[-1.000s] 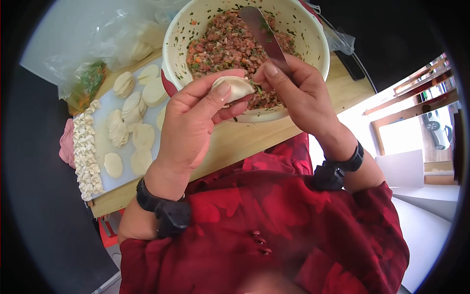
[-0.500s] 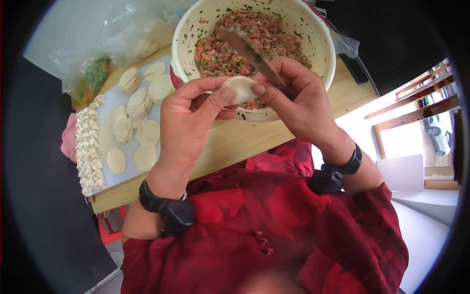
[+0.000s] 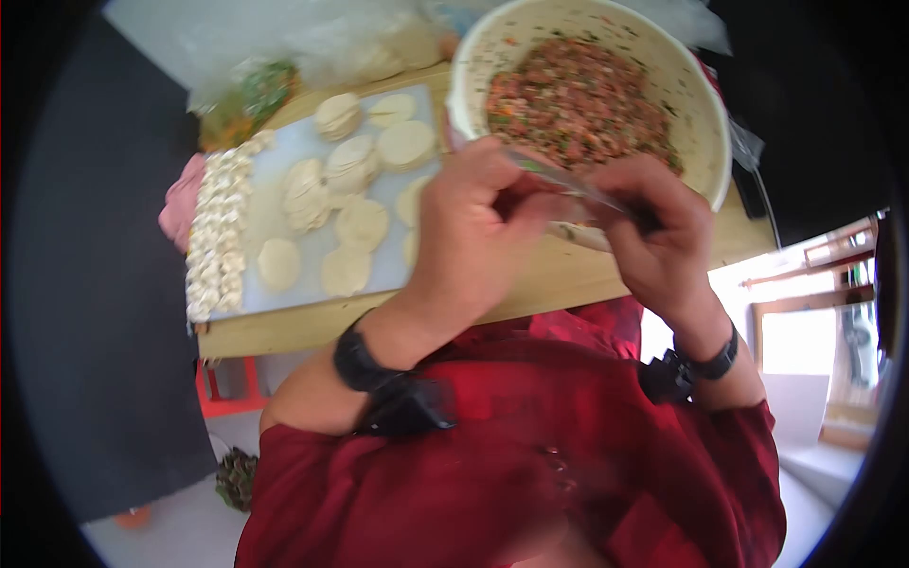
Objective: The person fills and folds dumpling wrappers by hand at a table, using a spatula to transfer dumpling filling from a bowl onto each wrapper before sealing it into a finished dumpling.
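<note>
My left hand (image 3: 473, 227) is closed in front of the bowl, its fingers pinched round something blurred and mostly hidden. Facing it, my right hand (image 3: 658, 232) is closed on a flat metal blade (image 3: 559, 177), which points up and left towards my left fingers. Behind both hands stands a large white bowl (image 3: 715, 123) with minced filling (image 3: 582, 99) flecked green and orange. Left of the bowl, round dough wrappers (image 3: 407, 144) lie in stacks and singly on a pale board (image 3: 275, 213). Rows of small folded dumplings (image 3: 218, 232) line the board's left edge.
Clear plastic bags (image 3: 350, 43) lie behind the board, one with something green and orange. A pink cloth (image 3: 180, 204) is at the table's left edge. The wooden table's front edge (image 3: 284, 333) runs before my body, and a red stool (image 3: 232, 393) stands below.
The view has shifted, so board and bowl appear further right. My hands have changed their grip, and the pale folded wrapper seen between my fingertips is now hidden or blurred. The blade remains in my right hand.
</note>
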The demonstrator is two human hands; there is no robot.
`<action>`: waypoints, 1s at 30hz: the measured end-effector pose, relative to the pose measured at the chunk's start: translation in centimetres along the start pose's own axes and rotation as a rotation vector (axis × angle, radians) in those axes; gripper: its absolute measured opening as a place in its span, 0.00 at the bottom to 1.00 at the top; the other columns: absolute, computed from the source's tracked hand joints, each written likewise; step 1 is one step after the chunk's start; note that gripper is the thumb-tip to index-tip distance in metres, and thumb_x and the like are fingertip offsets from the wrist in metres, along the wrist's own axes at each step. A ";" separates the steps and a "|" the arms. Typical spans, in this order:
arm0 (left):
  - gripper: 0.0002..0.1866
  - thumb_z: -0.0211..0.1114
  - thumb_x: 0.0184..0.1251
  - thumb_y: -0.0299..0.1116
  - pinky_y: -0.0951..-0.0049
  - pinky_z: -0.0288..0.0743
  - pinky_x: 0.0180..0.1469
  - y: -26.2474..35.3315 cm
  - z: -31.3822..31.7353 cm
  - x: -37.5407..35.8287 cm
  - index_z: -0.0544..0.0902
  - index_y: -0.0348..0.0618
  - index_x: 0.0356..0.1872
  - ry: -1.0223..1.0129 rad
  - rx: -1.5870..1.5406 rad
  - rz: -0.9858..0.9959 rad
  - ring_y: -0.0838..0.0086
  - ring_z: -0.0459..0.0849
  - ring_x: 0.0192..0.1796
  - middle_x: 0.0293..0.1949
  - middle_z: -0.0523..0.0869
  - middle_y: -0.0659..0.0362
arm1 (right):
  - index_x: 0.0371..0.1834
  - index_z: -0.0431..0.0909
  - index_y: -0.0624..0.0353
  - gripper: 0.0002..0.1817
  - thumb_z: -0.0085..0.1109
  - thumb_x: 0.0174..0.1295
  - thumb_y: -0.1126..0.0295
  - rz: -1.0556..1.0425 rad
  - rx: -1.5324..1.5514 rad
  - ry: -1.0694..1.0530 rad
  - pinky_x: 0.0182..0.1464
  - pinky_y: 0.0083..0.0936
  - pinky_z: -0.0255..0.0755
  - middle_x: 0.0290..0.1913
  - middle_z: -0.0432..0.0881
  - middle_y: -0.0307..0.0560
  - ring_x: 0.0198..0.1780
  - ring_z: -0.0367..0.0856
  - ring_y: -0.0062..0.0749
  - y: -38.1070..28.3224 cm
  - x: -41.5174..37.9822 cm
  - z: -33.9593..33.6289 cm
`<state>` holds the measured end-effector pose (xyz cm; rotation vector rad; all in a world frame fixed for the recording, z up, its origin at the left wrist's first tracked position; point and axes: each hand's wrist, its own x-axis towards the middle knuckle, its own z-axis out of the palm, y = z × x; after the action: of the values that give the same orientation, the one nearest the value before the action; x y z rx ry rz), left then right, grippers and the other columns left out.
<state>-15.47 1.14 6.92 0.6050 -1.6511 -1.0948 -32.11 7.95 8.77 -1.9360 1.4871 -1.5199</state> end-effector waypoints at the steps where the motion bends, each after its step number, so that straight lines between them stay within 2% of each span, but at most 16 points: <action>1: 0.08 0.69 0.57 0.15 0.80 0.73 0.33 0.0 0.1 -0.1 0.84 0.39 0.34 -0.003 -0.048 -0.031 0.83 0.79 0.31 0.29 0.77 0.65 | 0.36 0.78 0.63 0.11 0.55 0.54 0.89 -0.050 -0.040 0.020 0.30 0.16 0.67 0.29 0.78 0.39 0.29 0.75 0.17 -0.1 0.0 0.2; 3: 0.07 0.68 0.57 0.14 0.80 0.73 0.31 -0.1 0.4 -0.4 0.82 0.38 0.32 0.019 -0.083 -0.064 0.83 0.79 0.31 0.29 0.76 0.64 | 0.33 0.77 0.64 0.10 0.54 0.53 0.90 -0.099 -0.056 0.046 0.30 0.15 0.65 0.28 0.76 0.38 0.28 0.73 0.17 -0.3 0.2 0.8; 5: 0.07 0.66 0.59 0.14 0.80 0.74 0.30 -0.1 0.7 -0.4 0.80 0.37 0.32 0.040 -0.322 -0.118 0.83 0.80 0.30 0.30 0.77 0.64 | 0.33 0.76 0.64 0.09 0.55 0.56 0.90 -0.132 -0.050 0.050 0.29 0.15 0.63 0.27 0.74 0.38 0.27 0.71 0.17 -0.2 0.3 1.5; 6: 0.05 0.65 0.64 0.17 0.83 0.81 0.34 -0.5 0.4 -0.5 0.79 0.38 0.36 0.016 -0.297 -0.085 0.85 0.83 0.34 0.33 0.84 0.63 | 0.34 0.76 0.63 0.09 0.55 0.57 0.89 -0.105 -0.017 0.073 0.30 0.15 0.64 0.28 0.75 0.38 0.28 0.72 0.17 0.2 0.1 2.0; 7: 0.05 0.65 0.64 0.17 0.83 0.81 0.34 -0.8 0.2 -0.7 0.79 0.38 0.36 0.027 -0.292 -0.081 0.85 0.83 0.34 0.33 0.84 0.63 | 0.35 0.76 0.63 0.09 0.55 0.59 0.89 -0.076 0.015 0.099 0.31 0.15 0.65 0.29 0.76 0.38 0.29 0.73 0.16 0.1 0.2 2.4; 8: 0.05 0.65 0.65 0.17 0.83 0.81 0.35 -1.0 0.1 -0.8 0.80 0.38 0.36 0.039 -0.343 -0.080 0.84 0.83 0.34 0.33 0.85 0.62 | 0.40 0.77 0.64 0.07 0.55 0.63 0.87 -0.027 0.133 0.038 0.34 0.15 0.68 0.32 0.78 0.37 0.32 0.75 0.17 -0.6 0.2 2.6; 10: 0.05 0.66 0.65 0.18 0.82 0.80 0.36 -0.8 -0.9 -0.6 0.80 0.38 0.37 0.054 -0.387 -0.077 0.84 0.83 0.34 0.34 0.85 0.62 | 0.43 0.78 0.64 0.08 0.54 0.65 0.86 0.007 0.109 0.016 0.36 0.15 0.70 0.34 0.79 0.37 0.34 0.77 0.17 -1.1 0.5 2.8; 12: 0.05 0.66 0.65 0.19 0.81 0.80 0.40 -0.7 -3.6 0.4 0.81 0.39 0.39 -0.022 -0.243 -0.052 0.83 0.83 0.36 0.34 0.85 0.62 | 0.45 0.79 0.65 0.08 0.52 0.67 0.85 0.045 0.079 -0.006 0.39 0.15 0.72 0.35 0.81 0.37 0.36 0.78 0.17 -1.2 0.5 2.8; 14: 0.06 0.66 0.64 0.19 0.81 0.80 0.44 -0.6 -8.0 2.0 0.82 0.38 0.41 0.000 -0.014 0.023 0.83 0.83 0.38 0.35 0.86 0.63 | 0.49 0.80 0.66 0.09 0.51 0.72 0.80 0.115 0.118 0.000 0.43 0.16 0.73 0.35 0.82 0.37 0.37 0.79 0.17 -1.0 0.5 2.3; 16: 0.06 0.68 0.63 0.20 0.82 0.78 0.46 -0.6 -13.5 3.5 0.83 0.38 0.40 0.100 0.227 -0.092 0.83 0.82 0.38 0.36 0.86 0.63 | 0.49 0.80 0.65 0.09 0.50 0.72 0.78 0.149 0.144 -0.030 0.44 0.16 0.72 0.35 0.81 0.37 0.37 0.79 0.17 -0.1 0.2 1.0; 18: 0.04 0.68 0.63 0.22 0.83 0.77 0.44 -3.4 -20.1 5.1 0.84 0.39 0.38 0.201 0.302 -0.092 0.84 0.82 0.38 0.35 0.87 0.63 | 0.48 0.81 0.65 0.09 0.51 0.74 0.74 0.231 0.135 -0.033 0.43 0.15 0.71 0.32 0.80 0.36 0.36 0.77 0.16 0.2 -0.2 0.3; 20: 0.04 0.68 0.64 0.24 0.83 0.77 0.40 -6.5 -25.8 6.0 0.84 0.39 0.38 0.313 0.508 -0.222 0.84 0.82 0.36 0.33 0.87 0.64 | 0.47 0.81 0.65 0.09 0.52 0.74 0.73 0.233 0.107 -0.052 0.42 0.15 0.70 0.31 0.79 0.36 0.35 0.76 0.16 0.4 -0.5 -0.2; 22: 0.04 0.68 0.63 0.24 0.82 0.77 0.37 -9.7 -30.2 6.6 0.85 0.38 0.37 0.344 0.602 -0.262 0.84 0.82 0.33 0.31 0.87 0.64 | 0.47 0.81 0.65 0.09 0.52 0.74 0.72 0.234 0.083 -0.068 0.41 0.14 0.69 0.31 0.79 0.36 0.35 0.75 0.16 0.6 -0.7 -0.5; 26: 0.03 0.68 0.62 0.23 0.80 0.77 0.32 -12.9 -33.1 7.2 0.85 0.38 0.36 0.362 0.752 -0.369 0.82 0.83 0.29 0.28 0.87 0.62 | 0.47 0.82 0.64 0.10 0.54 0.73 0.70 0.243 0.065 -0.047 0.39 0.14 0.67 0.30 0.78 0.36 0.34 0.74 0.16 0.7 -0.9 -0.8; 30: 0.03 0.67 0.63 0.22 0.80 0.78 0.33 -12.7 -32.0 7.5 0.85 0.38 0.36 0.396 0.854 -0.413 0.81 0.84 0.30 0.29 0.87 0.61 | 0.47 0.82 0.64 0.10 0.54 0.73 0.70 0.218 0.037 -0.048 0.38 0.14 0.67 0.29 0.78 0.35 0.33 0.73 0.16 0.7 -1.0 -1.0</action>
<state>10.05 -22.55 1.46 1.6548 -1.6249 -0.4311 -33.26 8.84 8.14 -1.7139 1.5793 -1.3874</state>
